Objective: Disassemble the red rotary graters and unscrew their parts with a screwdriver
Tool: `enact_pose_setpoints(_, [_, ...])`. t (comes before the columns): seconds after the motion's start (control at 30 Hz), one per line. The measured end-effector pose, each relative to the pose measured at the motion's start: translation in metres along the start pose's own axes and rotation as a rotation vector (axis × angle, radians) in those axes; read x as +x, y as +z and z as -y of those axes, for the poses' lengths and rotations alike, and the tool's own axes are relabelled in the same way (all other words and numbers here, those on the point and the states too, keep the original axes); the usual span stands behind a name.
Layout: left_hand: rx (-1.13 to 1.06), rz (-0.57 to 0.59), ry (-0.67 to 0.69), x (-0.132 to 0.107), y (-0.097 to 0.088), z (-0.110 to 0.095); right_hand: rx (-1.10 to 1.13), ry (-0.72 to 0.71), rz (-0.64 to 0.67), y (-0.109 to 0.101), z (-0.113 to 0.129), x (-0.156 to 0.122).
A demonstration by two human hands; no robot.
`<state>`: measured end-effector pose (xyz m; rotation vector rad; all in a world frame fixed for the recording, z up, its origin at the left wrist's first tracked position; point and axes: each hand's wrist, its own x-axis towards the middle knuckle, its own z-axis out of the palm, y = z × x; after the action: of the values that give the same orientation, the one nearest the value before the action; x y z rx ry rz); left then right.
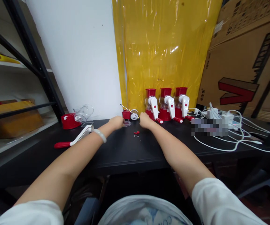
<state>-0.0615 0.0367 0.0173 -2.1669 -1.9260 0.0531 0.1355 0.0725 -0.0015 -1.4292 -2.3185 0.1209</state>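
My right hand [145, 120] is curled into a fist at the yellow end of a screwdriver [129, 110], whose long thin shaft slants up to the left. Facing it, my left hand [116, 122] is closed, its fingertips by a clear plastic part [127, 123]; what they grip, if anything, is hidden. Between the hands, at the back of the black table, are a red hopper [125, 114] and a round white-faced part [134, 115]. In front of these lie small red pieces [136, 132] and a few tiny screws [136, 136].
Three red-and-white rotary graters [166, 104] stand at the back right, beside tangled white cables [238, 137]. At left are a red grater base [71, 121] with clear body and a crank handle [75, 140]. A lined bin [144, 203] stands below the black table [125, 156].
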Motion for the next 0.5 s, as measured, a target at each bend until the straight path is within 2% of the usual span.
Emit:
enact_pose_setpoints(0.13, [0.003,0.019,0.003,0.011,0.015,-0.010,0.036,0.041,-0.010,0.004,-0.003,0.002])
enact_pose_setpoints(0.23, [0.000,0.015,0.019,0.005,0.018,-0.004,0.057,0.040,-0.010,0.005,-0.004,0.002])
enact_pose_setpoints(0.33, [-0.020,0.032,0.053,-0.009,0.019,0.012,0.078,0.033,-0.016,0.004,-0.004,0.001])
enact_pose_setpoints(0.5, [-0.079,0.084,0.086,-0.037,0.016,0.054,0.104,0.027,-0.024,0.004,-0.003,0.000])
